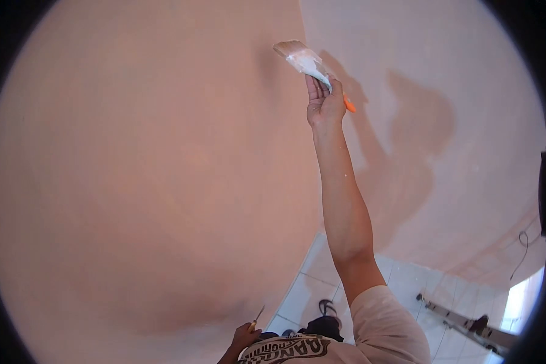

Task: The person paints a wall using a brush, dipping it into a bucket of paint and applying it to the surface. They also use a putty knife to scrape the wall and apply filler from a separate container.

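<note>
My right hand (pixel 326 104) is raised high on an outstretched arm, its fingers closed around a wide paintbrush (pixel 307 62). Tan bristles tilt up and left towards the peach wall (pixel 164 151), close to the corner line. White paint smears the brush's metal band and handle, and an orange handle end sticks out below the hand. Down low by my waist, my left hand (pixel 244 336) is closed on a thin-bladed tool (pixel 258 313) with a yellowish handle. Its narrow blade points up beside the wall; the exact kind I cannot tell.
A paler wall (pixel 467 73) meets the peach one at the corner and carries shadows. Below lies a white tiled floor (pixel 315 276). A metal ladder (pixel 467 324) is at the lower right. A dark object (pixel 545 194) and a thin cable (pixel 520 255) show at the right edge.
</note>
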Tool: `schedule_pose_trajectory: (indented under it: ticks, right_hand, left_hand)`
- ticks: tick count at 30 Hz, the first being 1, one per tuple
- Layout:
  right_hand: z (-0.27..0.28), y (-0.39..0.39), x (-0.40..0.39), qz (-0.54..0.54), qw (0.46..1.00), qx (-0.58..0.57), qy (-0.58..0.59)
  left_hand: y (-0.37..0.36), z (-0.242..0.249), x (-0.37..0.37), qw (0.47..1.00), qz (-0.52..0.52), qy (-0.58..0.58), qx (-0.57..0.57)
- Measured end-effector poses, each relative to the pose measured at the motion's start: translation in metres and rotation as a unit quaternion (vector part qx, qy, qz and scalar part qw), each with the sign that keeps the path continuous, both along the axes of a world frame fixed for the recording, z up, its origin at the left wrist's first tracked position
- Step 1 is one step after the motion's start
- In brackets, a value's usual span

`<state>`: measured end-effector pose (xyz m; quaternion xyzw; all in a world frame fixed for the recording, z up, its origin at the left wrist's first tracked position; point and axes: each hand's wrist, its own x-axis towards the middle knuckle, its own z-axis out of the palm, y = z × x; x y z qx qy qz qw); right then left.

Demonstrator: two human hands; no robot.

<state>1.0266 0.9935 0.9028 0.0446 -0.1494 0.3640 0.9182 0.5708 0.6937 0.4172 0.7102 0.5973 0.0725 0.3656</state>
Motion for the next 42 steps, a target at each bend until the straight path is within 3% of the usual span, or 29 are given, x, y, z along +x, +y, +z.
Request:
schedule_pose_trajectory:
  ticks: [3, 8, 15, 21, 24, 28, 32, 36, 38, 40, 42]
  right_hand:
    - [-0.02, -0.002, 0.005, 0.021, 1.0, 0.014, -0.003]
    - [-0.029, -0.029, 0.001, 0.071, 0.996, 0.054, -0.017]
    - [-0.034, -0.026, 0.01, 0.103, 0.989, 0.098, -0.032]
    - [-0.037, -0.042, 0.01, 0.094, 0.992, 0.067, -0.044]
    - [-0.095, -0.031, 0.019, 0.068, 0.993, 0.041, -0.089]
    - [-0.231, -0.059, 0.034, 0.042, 0.98, -0.177, -0.083]
    - [-0.202, -0.056, 0.03, 0.019, 0.986, -0.142, -0.091]
    - [-0.058, -0.018, 0.047, 0.019, 0.989, 0.061, -0.132]
    - [-0.002, 0.01, 0.053, 0.055, 0.992, 0.097, -0.055]
    - [0.013, 0.019, 0.054, 0.05, 0.991, 0.086, -0.085]
    - [-0.01, 0.017, 0.051, 0.04, 0.991, 0.051, -0.121]
  left_hand:
    - [-0.007, -0.059, 0.04, 0.999, 0.047, 0.008, 0.009]
    - [-0.031, -0.109, 0.089, 0.995, 0.087, -0.006, 0.042]
    - [-0.038, -0.134, 0.114, 0.996, 0.081, -0.005, 0.024]
    - [-0.05, -0.164, 0.106, 0.998, 0.05, 0.043, -0.011]
    - [-0.067, -0.171, 0.096, 0.997, 0.054, 0.044, -0.012]
    - [-0.074, -0.182, 0.086, 0.998, 0.039, 0.036, -0.04]
    - [-0.073, -0.169, 0.064, 0.997, 0.021, 0.05, -0.054]
    - [-0.061, -0.178, 0.074, 0.998, 0.013, 0.05, -0.029]
    - [-0.057, -0.16, 0.089, 0.996, 0.052, 0.042, -0.064]
    - [-0.061, -0.155, 0.1, 0.996, 0.056, 0.036, -0.055]
    - [-0.068, -0.151, 0.107, 0.996, 0.06, 0.031, -0.057]
